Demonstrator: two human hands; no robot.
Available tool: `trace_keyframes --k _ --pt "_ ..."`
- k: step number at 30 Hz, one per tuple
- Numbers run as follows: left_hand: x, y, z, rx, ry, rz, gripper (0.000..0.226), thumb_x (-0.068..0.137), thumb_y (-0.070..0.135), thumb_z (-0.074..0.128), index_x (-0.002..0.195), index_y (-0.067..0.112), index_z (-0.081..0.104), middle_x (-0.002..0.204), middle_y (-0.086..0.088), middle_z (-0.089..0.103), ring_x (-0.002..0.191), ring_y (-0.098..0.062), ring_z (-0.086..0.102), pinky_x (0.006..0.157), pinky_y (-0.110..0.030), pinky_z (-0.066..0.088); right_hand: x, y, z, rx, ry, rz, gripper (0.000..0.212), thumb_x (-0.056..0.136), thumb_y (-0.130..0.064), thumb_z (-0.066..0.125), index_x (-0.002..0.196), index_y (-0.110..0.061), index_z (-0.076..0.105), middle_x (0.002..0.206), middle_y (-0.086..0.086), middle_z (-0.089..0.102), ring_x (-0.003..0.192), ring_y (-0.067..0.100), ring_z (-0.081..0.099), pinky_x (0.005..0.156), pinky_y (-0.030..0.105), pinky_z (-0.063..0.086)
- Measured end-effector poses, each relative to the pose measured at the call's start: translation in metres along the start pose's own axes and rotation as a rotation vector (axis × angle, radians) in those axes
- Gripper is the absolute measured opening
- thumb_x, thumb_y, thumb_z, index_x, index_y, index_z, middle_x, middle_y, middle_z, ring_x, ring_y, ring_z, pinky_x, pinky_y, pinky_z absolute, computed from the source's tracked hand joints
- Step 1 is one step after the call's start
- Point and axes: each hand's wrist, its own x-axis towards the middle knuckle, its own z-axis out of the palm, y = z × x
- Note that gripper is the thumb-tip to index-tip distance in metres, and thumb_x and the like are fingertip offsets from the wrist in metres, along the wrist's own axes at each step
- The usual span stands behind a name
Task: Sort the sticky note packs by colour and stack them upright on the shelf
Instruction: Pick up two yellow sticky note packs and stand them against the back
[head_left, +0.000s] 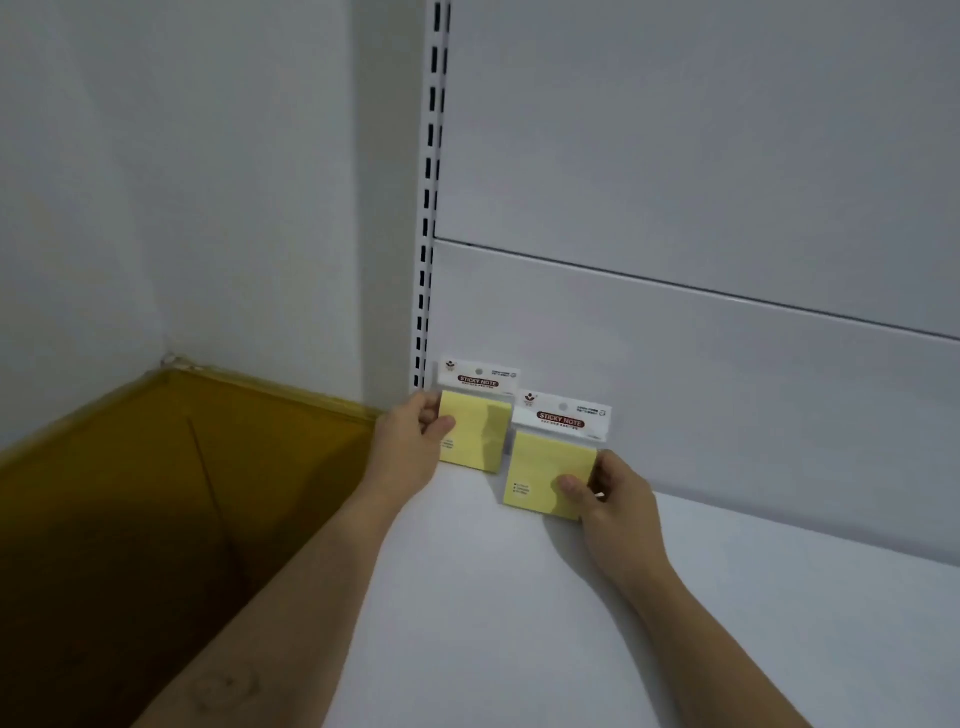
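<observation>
So, two yellow sticky note packs, both up on the white shelf (519, 623) at its back left corner, next to the slotted post (429, 208).

The left pack (480, 439) stands right at the back panel (727, 389). The left hand (410, 441) pinches its left edge, thumb on the front face, other fingers behind & out of sight. The right pack (545, 470) sits just beside it, a bit nearer the front and overlapping the first one's right edge. The right hand (618, 504) grips its lower right corner, thumb flat on the front, fingers curled round the side. Can't tell if its bottom edge is fully down on the shelf or a hair off it.

Handling, as a guess: light, stiff-ish paper blocks in clear film, so probably a bit slick. Not fragile, but the thin white header card (479, 376) would likely bend, so don't hold there. Best grip is on the block, front vs. back, low or at a side edge, approx. where both hands are now.

Orientation: both upright, header cards on top, printed "STICKY NOTE" fronts facing out from the panel. Long axis runs vertical, card incl. The right pack looks tipped slightly clockwise; the left one is nearer square. Same colour, so they belong in one row.
</observation>
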Motion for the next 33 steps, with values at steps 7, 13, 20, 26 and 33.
trace_keyframes --k 7,13,20,26,33 --pt "0.0001 0.0009 -0.0017 -0.035 0.079 -0.014 0.017 0.088 0.012 0.065 0.104 0.017 0.064 0.078 0.011 0.062 0.076 -0.011 0.061 0.070 -0.020 0.046 0.0017 0.0022 -0.0003 -0.031 0.014 -0.013 0.009 0.085 -0.013 0.067 0.085 -0.021 0.061 0.084 -0.003 0.070 0.082 0.017 0.064 0.072 0.031 0.048" --pt "0.0010 0.0025 -0.0001 -0.071 0.102 -0.005 0.015 0.084 0.012 0.070 0.097 0.018 0.065 0.077 0.010 0.060 0.071 -0.004 0.057 0.068 -0.017 0.045 0.0044 0.0023 0.0018 -0.014 -0.005 -0.028 0.005 0.085 -0.014 0.067 0.086 -0.016 0.062 0.082 0.001 0.068 0.075 0.019 0.060 0.060 0.016 0.042" --pt "0.0041 -0.0003 0.0010 -0.089 0.099 -0.037 0.013 0.083 0.014 0.071 0.094 0.018 0.066 0.080 0.002 0.066 0.078 -0.016 0.063 0.076 -0.028 0.053 0.0071 0.0034 0.0036 -0.013 -0.020 -0.028 0.005 0.086 -0.016 0.066 0.088 -0.017 0.062 0.082 0.002 0.068 0.077 0.019 0.061 0.064 0.021 0.044" --pt "0.0027 -0.0019 -0.0016 -0.135 0.092 -0.044 0.014 0.084 0.012 0.071 0.093 0.020 0.066 0.083 0.002 0.067 0.081 -0.015 0.064 0.078 -0.029 0.053 0.0091 0.0042 0.0049 -0.045 -0.018 -0.038 0.008 0.086 -0.018 0.066 0.090 -0.014 0.062 0.081 0.004 0.067 0.075 0.020 0.059 0.059 0.016 0.040" --pt "-0.0006 -0.0008 -0.0056 -0.165 0.092 -0.042 0.017 0.086 0.009 0.067 0.101 0.017 0.065 0.087 0.002 0.066 0.081 -0.012 0.062 0.074 -0.022 0.051 0.0065 0.0021 0.0043 -0.172 -0.015 -0.106 0.010 0.086 -0.022 0.066 0.088 -0.014 0.059 0.083 -0.003 0.063 0.078 0.013 0.056 0.061 0.011 0.039"
